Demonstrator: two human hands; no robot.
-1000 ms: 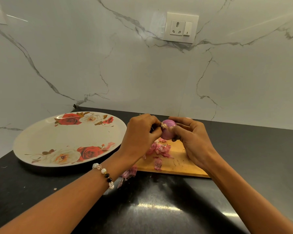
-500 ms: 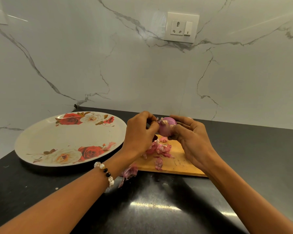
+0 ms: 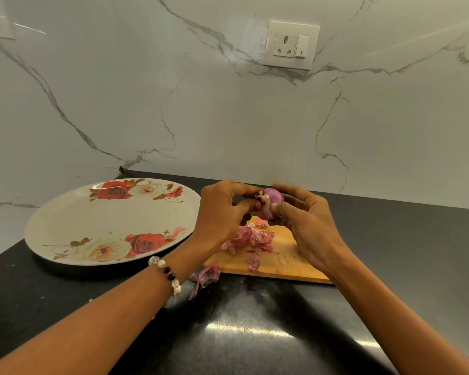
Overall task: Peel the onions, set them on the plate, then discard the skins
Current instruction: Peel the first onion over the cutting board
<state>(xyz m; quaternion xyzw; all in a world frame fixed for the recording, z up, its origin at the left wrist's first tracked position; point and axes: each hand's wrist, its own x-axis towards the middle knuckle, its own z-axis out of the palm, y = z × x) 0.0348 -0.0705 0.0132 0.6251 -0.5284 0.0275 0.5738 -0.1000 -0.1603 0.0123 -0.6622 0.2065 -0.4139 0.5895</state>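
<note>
A black counter (image 3: 65, 307) carried a rose-patterned plate (image 3: 73, 226) with no onion on it and, just to its right, a wooden board (image 3: 284, 262) littered with pink skins (image 3: 251, 236), one scrap (image 3: 206, 276) having slipped onto the counter. Above the board the right hand (image 3: 306, 226) cupped the purple onion (image 3: 274, 197), fingers curled round it, while the left hand (image 3: 222, 212) pinched the loose skin at its root end. Peeling well here probably meant turning the onion in the right hand and drawing each strip down over the board, so scraps stayed gathered for discarding.
</note>
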